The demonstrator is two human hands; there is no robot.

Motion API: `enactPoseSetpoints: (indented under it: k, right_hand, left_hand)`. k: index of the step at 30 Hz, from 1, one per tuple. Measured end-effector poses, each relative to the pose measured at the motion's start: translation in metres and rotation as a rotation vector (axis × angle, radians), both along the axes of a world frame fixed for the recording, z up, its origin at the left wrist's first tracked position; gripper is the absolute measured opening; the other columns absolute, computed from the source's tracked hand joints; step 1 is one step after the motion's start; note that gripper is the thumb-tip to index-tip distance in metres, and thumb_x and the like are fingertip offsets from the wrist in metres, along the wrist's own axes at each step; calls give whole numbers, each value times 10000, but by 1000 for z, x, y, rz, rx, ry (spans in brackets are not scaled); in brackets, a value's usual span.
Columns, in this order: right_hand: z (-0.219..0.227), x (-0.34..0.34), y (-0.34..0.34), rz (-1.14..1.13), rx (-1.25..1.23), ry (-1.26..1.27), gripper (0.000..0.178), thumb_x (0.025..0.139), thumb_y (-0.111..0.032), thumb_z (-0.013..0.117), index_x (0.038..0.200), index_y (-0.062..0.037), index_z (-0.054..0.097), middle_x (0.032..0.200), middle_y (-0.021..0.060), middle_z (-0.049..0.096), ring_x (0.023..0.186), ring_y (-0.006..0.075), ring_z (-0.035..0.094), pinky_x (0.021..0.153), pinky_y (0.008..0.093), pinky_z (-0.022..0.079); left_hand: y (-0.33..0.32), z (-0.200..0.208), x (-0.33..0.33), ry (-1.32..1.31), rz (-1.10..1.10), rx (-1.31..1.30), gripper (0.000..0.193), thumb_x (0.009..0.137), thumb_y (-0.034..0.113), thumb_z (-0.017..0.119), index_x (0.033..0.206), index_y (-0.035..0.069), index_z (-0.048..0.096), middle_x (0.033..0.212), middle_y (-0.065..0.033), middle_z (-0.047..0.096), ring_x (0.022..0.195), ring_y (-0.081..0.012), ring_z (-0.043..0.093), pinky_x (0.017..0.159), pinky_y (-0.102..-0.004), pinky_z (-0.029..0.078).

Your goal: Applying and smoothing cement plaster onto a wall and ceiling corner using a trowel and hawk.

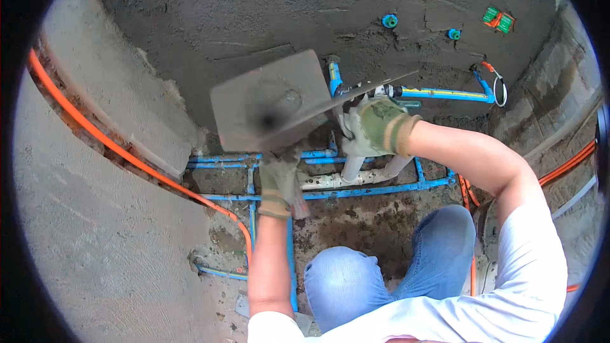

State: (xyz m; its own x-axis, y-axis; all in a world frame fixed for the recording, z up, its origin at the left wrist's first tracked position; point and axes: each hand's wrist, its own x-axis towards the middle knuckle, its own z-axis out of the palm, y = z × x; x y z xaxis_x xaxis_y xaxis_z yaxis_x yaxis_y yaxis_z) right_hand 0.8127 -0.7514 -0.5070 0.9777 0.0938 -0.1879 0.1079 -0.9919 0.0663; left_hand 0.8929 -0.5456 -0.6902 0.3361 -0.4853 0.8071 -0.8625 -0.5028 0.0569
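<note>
My left hand [279, 181], in a green and cream work glove, is closed at the near edge of a plasterer's hawk [241, 111], a square grey board tilted up toward the wall. Its grip on the hawk is mostly hidden. A dark, blurred patch and a grey smear show on the board's face. My right hand [378, 127], gloved alike, is closed round the handle of a plastering trowel [318, 109]. The trowel's long thin blade appears nearly edge-on, slanting across the hawk's right side. Whether blade and board touch, I cannot tell. Wet grey mortar coats the wall [254, 6] ahead.
Blue pipes [394, 189] and white drain pipes [330, 181] run low along the wall's foot. Capped blue outlets [389, 21] and a green-and-orange box [499, 20] sit in the wall. Orange conduit [121, 141] curves along the left wall. My bent knees [346, 279] are close below.
</note>
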Motion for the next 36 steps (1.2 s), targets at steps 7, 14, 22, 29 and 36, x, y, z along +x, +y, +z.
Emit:
enactPoseSetpoints:
  k: [7,14,22,29,36]
  right_hand:
    - [4,9,-14,162,-57,-164,331,780,-304,585,975,-49,666,898,141,679,854,335,656,772,447,524]
    - [-72,83,-80,384,42,-750,366,785,-315,620,1101,-129,633,1125,137,624,1032,344,589,905,480,455]
    - [-8,184,-36,-90,-313,-16,325,763,-263,628,994,-51,713,1002,204,684,874,318,685,760,407,525]
    - [4,280,-20,162,-291,114,279,683,-255,692,883,-65,730,951,186,702,789,291,694,660,415,531]
    - [87,191,7,-233,-60,-347,396,726,-354,615,1010,-94,707,1040,171,684,884,278,668,791,398,518]
  left_hand:
    - [63,4,-12,423,209,351,331,790,358,690,966,77,682,862,-139,699,725,-339,662,673,-381,537]
    - [130,-140,-69,1364,-269,-654,310,863,272,580,1129,121,634,1134,-87,624,1060,-288,564,920,-443,450]
    - [159,-140,-156,1576,243,-619,275,908,225,573,1131,80,645,1157,-92,663,1053,-261,617,942,-358,460]
    - [135,-142,-132,933,194,392,241,875,185,566,1093,111,638,997,-58,679,821,-198,640,711,-353,509]
    - [71,-62,-100,1709,132,-722,259,885,229,641,1069,59,575,698,-72,609,513,-166,568,456,-293,457]
